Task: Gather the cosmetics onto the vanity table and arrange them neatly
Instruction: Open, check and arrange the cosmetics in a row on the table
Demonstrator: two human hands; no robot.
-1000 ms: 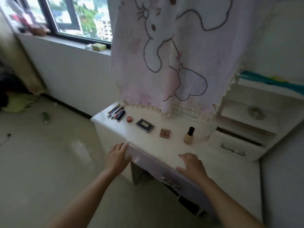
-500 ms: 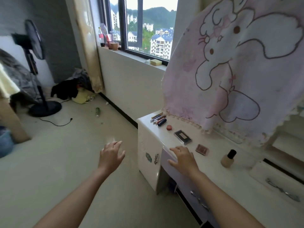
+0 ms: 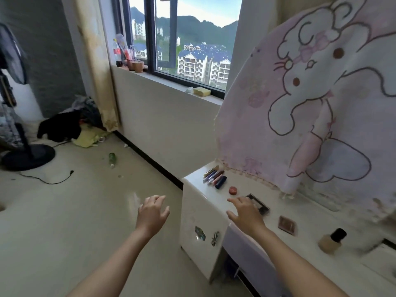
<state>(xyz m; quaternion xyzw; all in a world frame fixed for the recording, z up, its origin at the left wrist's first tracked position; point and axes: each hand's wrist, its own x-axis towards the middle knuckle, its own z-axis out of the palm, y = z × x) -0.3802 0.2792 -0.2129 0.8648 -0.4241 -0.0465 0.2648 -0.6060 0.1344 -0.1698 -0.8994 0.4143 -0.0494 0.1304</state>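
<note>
On the white vanity table (image 3: 199, 202) cosmetics lie in a row: several lipsticks and pens (image 3: 215, 177) at the left end, then a small red pot (image 3: 232, 190), a black compact (image 3: 259, 204), a brown square compact (image 3: 287, 224) and a foundation bottle (image 3: 331, 240) with a black cap. My right hand (image 3: 245, 213) hovers open over the table's front edge, partly covering the black compact. My left hand (image 3: 152, 213) is open in the air to the left of the table, above the floor. Neither hand holds anything.
A pink cartoon cloth (image 3: 310, 108) hangs over the mirror behind the table. On the windowsill (image 3: 171, 82) stand a bottle and cups (image 3: 128, 58) and a yellow sponge (image 3: 201, 91). A fan (image 3: 23, 151), clothes (image 3: 68, 125), a cable and a green bottle (image 3: 112, 158) lie on the floor.
The view has swung left towards the window and floor. My left hand left the table edge and now hangs over the floor. My right hand slid left along the table towards the black compact.
</note>
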